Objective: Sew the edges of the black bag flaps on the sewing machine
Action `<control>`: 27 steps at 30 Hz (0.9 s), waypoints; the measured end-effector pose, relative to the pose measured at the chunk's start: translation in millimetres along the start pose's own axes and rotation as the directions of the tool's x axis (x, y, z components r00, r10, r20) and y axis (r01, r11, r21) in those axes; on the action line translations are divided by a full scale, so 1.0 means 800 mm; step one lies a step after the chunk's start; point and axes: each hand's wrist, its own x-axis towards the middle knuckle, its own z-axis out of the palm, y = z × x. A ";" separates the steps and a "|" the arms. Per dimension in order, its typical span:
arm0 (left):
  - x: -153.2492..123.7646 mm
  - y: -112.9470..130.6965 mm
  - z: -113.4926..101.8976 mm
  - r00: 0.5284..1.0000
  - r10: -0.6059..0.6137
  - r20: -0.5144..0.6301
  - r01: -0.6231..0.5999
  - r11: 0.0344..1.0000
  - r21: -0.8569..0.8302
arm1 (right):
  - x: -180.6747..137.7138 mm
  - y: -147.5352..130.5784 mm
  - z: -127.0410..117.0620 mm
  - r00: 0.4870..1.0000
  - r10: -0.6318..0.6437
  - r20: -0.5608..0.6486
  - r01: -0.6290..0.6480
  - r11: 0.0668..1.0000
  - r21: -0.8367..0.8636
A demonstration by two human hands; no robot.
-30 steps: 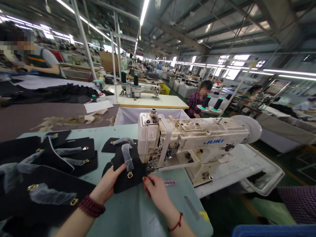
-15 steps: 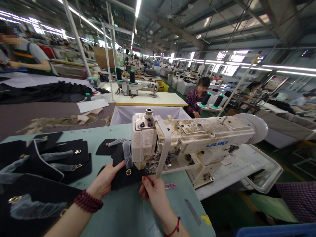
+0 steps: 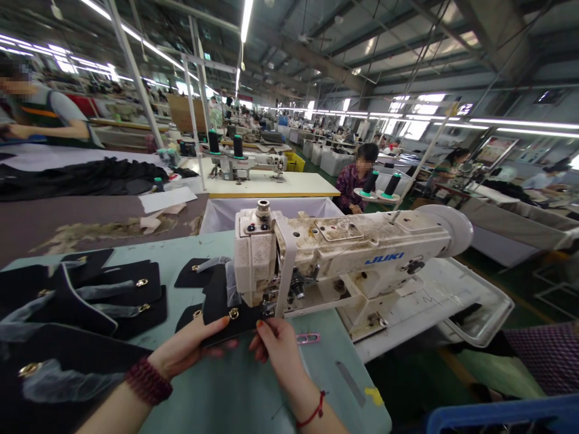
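A black fabric piece with a gold ring and a grey strap lies under the head of a white JUKI sewing machine. My left hand grips its near left edge, thumb on top. My right hand pinches its near right corner just below the needle area. Both wrists wear bracelets.
Several similar black pieces are stacked on the green table to the left. Pink thread snips lie beside my right hand. A blue bin edge is at the lower right. Other people sit at machines behind.
The black piece has slid further under the machine head. My left hand has moved from the piece's left side to its near edge, and the camera has shifted slightly.
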 end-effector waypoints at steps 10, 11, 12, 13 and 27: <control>-0.001 0.003 0.001 0.999 0.049 0.001 -0.049 0.988 0.148 | 0.002 0.001 0.005 0.999 0.002 -0.032 -0.001 1.000 0.019; -0.001 0.004 0.001 0.999 0.051 -0.001 -0.051 0.989 0.142 | 0.003 0.001 0.006 0.999 -0.001 -0.041 0.002 1.000 0.023; -0.001 0.004 0.000 0.999 0.053 -0.003 -0.052 0.989 0.137 | 0.004 0.001 0.007 0.999 -0.002 -0.050 0.004 1.000 0.027; 0.000 0.005 0.000 0.999 0.051 -0.001 -0.050 0.989 0.136 | 0.005 0.001 0.008 0.998 -0.002 -0.058 0.004 1.000 0.029; 0.005 0.011 0.001 0.999 0.046 0.016 -0.048 0.988 0.149 | -0.012 -0.005 -0.008 0.999 0.012 -0.032 -0.013 1.000 -0.024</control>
